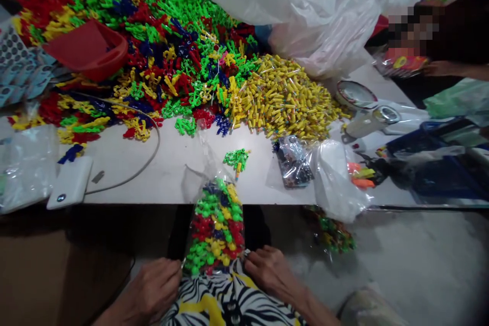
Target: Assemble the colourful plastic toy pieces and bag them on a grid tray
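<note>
A clear plastic bag (216,224) packed with red, green, yellow and blue toy pieces stands upright on my lap, leaning against the table edge. My left hand (155,288) grips its lower left side with fingers curled. My right hand (267,270) holds the lower right side, fingers closed on the plastic. On the white table (160,163) just beyond the bag's open top lies a small green toy piece (237,158).
A big heap of coloured toy pieces (153,35) with a red scoop (89,48) covers the far table. Yellow tubes (284,97) lie right of it, then plastic bags (305,5), a tape dispenser (369,122) and a blue crate (439,163). Another person's hand (439,67) is at far right. A white device (71,183) sits left.
</note>
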The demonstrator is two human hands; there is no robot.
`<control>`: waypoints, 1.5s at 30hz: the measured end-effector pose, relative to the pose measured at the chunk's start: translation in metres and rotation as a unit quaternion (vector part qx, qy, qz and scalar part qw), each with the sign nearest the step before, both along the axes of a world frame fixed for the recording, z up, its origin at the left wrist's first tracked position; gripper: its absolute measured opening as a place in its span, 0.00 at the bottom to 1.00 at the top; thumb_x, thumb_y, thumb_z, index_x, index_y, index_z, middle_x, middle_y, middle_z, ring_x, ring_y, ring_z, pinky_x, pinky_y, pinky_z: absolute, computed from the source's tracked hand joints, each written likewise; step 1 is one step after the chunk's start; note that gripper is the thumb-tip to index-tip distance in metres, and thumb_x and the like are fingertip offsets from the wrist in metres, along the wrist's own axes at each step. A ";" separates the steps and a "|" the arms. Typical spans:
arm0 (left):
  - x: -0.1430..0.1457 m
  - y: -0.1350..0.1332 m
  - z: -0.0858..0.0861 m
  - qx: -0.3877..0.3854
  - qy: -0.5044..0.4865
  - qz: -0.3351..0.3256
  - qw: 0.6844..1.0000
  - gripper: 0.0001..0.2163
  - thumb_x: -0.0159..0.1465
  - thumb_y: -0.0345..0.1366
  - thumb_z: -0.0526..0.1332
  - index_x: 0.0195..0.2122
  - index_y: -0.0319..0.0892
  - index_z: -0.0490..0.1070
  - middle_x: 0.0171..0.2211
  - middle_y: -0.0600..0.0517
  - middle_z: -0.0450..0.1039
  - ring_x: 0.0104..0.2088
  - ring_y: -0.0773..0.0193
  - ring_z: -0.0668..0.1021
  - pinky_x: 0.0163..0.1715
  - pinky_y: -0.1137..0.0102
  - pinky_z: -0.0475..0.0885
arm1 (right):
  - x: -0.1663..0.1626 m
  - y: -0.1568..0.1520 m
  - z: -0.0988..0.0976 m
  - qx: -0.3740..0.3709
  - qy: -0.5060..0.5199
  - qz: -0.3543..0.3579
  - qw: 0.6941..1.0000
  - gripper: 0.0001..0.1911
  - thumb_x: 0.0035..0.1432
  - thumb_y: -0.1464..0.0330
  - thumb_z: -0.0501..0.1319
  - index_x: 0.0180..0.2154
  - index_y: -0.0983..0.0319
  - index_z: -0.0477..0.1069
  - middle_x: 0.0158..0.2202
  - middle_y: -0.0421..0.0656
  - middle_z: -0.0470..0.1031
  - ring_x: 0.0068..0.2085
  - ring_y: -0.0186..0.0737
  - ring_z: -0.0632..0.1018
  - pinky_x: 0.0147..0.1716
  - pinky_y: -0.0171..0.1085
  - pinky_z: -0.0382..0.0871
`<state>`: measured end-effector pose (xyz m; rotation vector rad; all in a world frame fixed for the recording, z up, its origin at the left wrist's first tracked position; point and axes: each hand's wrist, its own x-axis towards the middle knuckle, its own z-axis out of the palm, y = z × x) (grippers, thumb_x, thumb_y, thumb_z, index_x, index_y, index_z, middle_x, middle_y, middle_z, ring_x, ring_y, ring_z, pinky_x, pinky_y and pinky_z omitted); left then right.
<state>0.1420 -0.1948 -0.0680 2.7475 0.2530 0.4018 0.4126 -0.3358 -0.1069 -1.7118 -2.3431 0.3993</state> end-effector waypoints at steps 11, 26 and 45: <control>0.038 0.017 0.047 -0.119 -0.130 0.079 0.981 0.07 0.59 0.23 0.50 0.30 0.40 0.64 0.24 0.52 0.68 0.25 0.69 0.71 0.27 0.74 0.64 | 0.002 0.042 0.067 0.011 0.115 -0.063 0.991 0.10 0.60 0.72 0.48 0.27 0.61 0.62 0.25 0.37 0.69 0.26 0.31 0.68 0.33 0.34 0.54; 0.152 0.158 0.189 -0.072 -0.210 0.312 0.924 0.11 0.60 0.40 0.52 0.22 0.43 0.59 0.17 0.58 0.59 0.20 0.70 0.64 0.22 0.73 0.59 | 0.108 0.175 0.219 0.183 0.043 -0.277 0.942 0.15 0.56 0.68 0.48 0.19 0.62 0.62 0.18 0.38 0.61 0.22 0.32 0.64 0.24 0.32 0.48; 0.303 0.191 0.184 -0.237 -0.158 -0.019 0.958 0.32 0.52 0.50 0.62 0.55 0.41 0.61 0.56 0.44 0.63 0.58 0.52 0.62 0.55 0.62 0.59 | 0.199 0.215 0.276 0.121 0.419 -0.155 0.886 0.11 0.41 0.64 0.65 0.25 0.67 0.73 0.19 0.39 0.71 0.21 0.32 0.71 0.24 0.32 0.66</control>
